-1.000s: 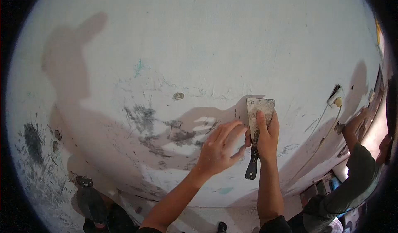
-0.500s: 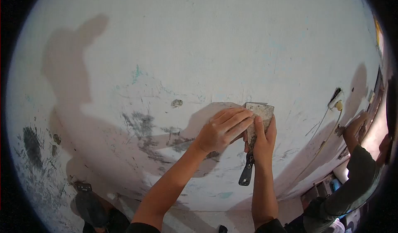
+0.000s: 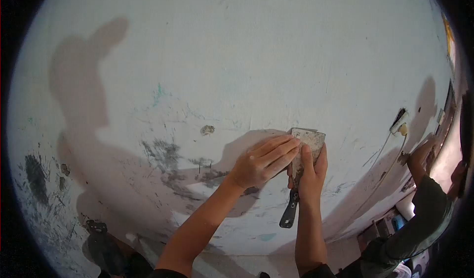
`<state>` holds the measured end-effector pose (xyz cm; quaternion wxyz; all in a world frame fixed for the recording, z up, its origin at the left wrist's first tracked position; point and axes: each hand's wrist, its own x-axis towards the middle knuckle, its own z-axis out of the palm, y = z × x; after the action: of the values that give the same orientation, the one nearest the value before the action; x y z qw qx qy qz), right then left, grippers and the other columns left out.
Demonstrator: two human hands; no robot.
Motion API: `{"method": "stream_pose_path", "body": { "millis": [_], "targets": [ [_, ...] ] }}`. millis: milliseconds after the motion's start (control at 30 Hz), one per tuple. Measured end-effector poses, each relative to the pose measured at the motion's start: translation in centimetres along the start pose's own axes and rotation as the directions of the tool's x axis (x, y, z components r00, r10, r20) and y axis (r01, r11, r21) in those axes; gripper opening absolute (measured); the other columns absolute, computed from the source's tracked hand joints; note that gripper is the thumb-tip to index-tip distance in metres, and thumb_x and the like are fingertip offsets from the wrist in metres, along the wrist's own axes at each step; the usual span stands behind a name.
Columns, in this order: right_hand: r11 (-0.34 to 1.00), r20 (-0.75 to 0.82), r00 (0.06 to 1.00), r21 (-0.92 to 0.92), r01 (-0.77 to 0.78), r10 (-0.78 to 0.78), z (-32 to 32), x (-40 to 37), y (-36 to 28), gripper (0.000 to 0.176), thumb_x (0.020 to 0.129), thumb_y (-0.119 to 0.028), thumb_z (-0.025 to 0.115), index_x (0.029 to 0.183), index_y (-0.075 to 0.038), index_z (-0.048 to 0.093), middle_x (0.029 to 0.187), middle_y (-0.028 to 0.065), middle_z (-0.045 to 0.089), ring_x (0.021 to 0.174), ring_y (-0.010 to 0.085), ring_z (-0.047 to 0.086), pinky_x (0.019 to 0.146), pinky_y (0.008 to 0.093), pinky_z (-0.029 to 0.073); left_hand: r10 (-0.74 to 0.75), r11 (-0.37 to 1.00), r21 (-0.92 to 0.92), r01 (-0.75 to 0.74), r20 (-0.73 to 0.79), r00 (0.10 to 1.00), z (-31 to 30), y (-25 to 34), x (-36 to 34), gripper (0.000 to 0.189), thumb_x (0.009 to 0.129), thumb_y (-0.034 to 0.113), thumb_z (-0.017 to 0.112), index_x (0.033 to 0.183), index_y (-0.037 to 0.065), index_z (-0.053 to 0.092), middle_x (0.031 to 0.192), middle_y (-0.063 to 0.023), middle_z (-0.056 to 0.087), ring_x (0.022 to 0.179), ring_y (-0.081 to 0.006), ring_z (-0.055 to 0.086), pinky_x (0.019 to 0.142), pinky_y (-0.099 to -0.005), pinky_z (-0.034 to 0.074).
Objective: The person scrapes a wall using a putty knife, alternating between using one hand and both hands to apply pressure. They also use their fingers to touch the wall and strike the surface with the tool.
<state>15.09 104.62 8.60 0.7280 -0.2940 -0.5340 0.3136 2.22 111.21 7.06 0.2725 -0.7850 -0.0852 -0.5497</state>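
Observation:
A putty knife [image 3: 310,140] with a broad, plaster-stained blade and a black handle is upright, blade up, close against the white wall [image 3: 256,55]. My right hand [image 3: 311,174] is wrapped round the lower blade, its thumb lying along the face, while the handle hangs free below. From the left, my left hand [image 3: 266,162] reaches across with its fingers pressed together and their tips on the blade's left edge; its thumb is hidden. A second thin edge shows just behind the top of the blade.
Dark scuffs [image 3: 165,154] and a small chipped hole [image 3: 207,130] mark the wall. At right, another person's arm [image 3: 418,159] reaches to the wall below a socket with a plug [image 3: 403,128]. A dark grey object [image 3: 106,253] is low at left.
The view has tilted slightly, so wall marks, hands and putty knife all sit a little lower and further left. Both hands keep the same hold on the knife.

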Motion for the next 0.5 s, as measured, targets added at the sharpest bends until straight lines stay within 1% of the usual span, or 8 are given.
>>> {"method": "stream_pose_path", "body": {
  "millis": [100, 167, 233, 300, 333, 400, 467, 500],
  "targets": [
    [0.999, 0.028, 0.999, -0.029, 0.018, -0.017, -0.1, 0.2, 0.1, 0.020, 0.099, -0.019, 0.044, 0.108, -0.002, 0.042, 0.071, 0.0063, 0.054, 0.046, 0.0087, 0.051, 0.032, 0.0210, 0.039, -0.020, 1.000, -0.009, 0.020, -0.001, 1.000, 0.0, 0.1, 0.0, 0.046, 0.066, 0.012, 0.078, 0.110, 0.007, 0.063, 0.120, -0.0043, 0.059, 0.113, -0.0215, 0.057, 0.096, -0.0350, 0.050],
    [0.999, -0.028, 0.999, 0.000, 0.045, -0.045, 0.4, -0.1, 0.7, 0.021, 0.098, -0.020, 0.045, 0.110, -0.002, 0.042, 0.073, 0.0068, 0.055, 0.046, 0.0085, 0.051, 0.032, 0.0213, 0.040, -0.034, 0.999, -0.037, 0.034, -0.003, 0.999, 0.1, 0.0, -0.2, 0.044, 0.066, 0.010, 0.077, 0.108, 0.006, 0.064, 0.120, -0.0044, 0.059, 0.112, -0.0217, 0.057, 0.096, -0.0350, 0.051],
    [1.000, -0.053, 0.999, 0.026, 0.009, -0.007, 0.3, -0.4, 1.0, 0.022, 0.098, -0.020, 0.045, 0.111, -0.002, 0.041, 0.075, 0.0067, 0.055, 0.046, 0.0085, 0.051, 0.032, 0.0218, 0.040, -0.041, 0.999, -0.036, 0.041, 0.003, 0.999, 0.0, 0.3, -0.4, 0.043, 0.066, 0.009, 0.077, 0.108, 0.006, 0.064, 0.120, -0.0046, 0.059, 0.113, -0.0219, 0.057, 0.096, -0.0354, 0.050],
    [1.000, -0.032, 0.999, -0.017, -0.022, 0.021, 0.1, 0.0, 0.6, 0.022, 0.098, -0.020, 0.046, 0.112, -0.002, 0.041, 0.077, 0.0065, 0.055, 0.047, 0.0084, 0.051, 0.031, 0.0225, 0.040, -0.035, 0.999, -0.025, 0.035, 0.004, 0.999, -0.3, 0.3, -0.2, 0.043, 0.067, 0.008, 0.077, 0.107, 0.005, 0.064, 0.120, -0.0048, 0.059, 0.113, -0.0222, 0.057, 0.096, -0.0357, 0.050],
    [1.000, -0.030, 0.999, -0.016, -0.013, 0.013, 0.4, 0.3, 0.6, 0.022, 0.098, -0.020, 0.046, 0.112, -0.002, 0.041, 0.077, 0.0065, 0.055, 0.047, 0.0084, 0.051, 0.031, 0.0225, 0.040, -0.048, 0.999, -0.009, 0.047, -0.019, 0.999, -0.3, 0.3, 0.1, 0.043, 0.067, 0.007, 0.076, 0.108, 0.005, 0.064, 0.120, -0.0050, 0.060, 0.114, -0.0226, 0.056, 0.097, -0.0361, 0.050],
    [0.997, -0.078, 0.995, 0.049, 0.063, -0.059, 1.2, 0.4, 0.6, 0.023, 0.098, -0.020, 0.045, 0.112, -0.002, 0.040, 0.076, 0.0062, 0.054, 0.047, 0.0082, 0.051, 0.031, 0.0224, 0.040, -0.054, 0.999, -0.002, 0.054, -0.035, 0.998, -0.1, 0.4, 0.3, 0.043, 0.067, 0.006, 0.076, 0.108, 0.005, 0.064, 0.120, -0.0053, 0.060, 0.115, -0.0229, 0.056, 0.097, -0.0364, 0.050],
    [0.998, -0.062, 0.998, 0.055, 0.033, -0.030, 0.7, -0.1, 0.9, 0.023, 0.098, -0.020, 0.046, 0.112, -0.002, 0.040, 0.076, 0.0061, 0.054, 0.047, 0.0082, 0.051, 0.031, 0.0222, 0.040, -0.079, 0.995, -0.064, 0.079, 0.004, 0.997, -0.4, 0.5, 0.0, 0.028, 0.081, 0.008, 0.064, 0.108, 0.003, 0.065, 0.122, -0.0070, 0.059, 0.116, -0.0244, 0.056, 0.098, -0.0367, 0.049],
    [0.998, -0.037, 0.999, 0.055, 0.004, -0.002, 0.4, -0.2, 1.1, 0.023, 0.098, -0.020, 0.046, 0.113, -0.003, 0.040, 0.076, 0.0060, 0.054, 0.047, 0.0081, 0.051, 0.031, 0.0221, 0.040, -0.070, 0.996, -0.058, 0.070, 0.001, 0.998, -0.5, 0.5, -0.3, 0.028, 0.081, 0.008, 0.064, 0.108, 0.003, 0.065, 0.122, -0.0070, 0.059, 0.116, -0.0244, 0.056, 0.098, -0.0367, 0.049]
  ]
}}
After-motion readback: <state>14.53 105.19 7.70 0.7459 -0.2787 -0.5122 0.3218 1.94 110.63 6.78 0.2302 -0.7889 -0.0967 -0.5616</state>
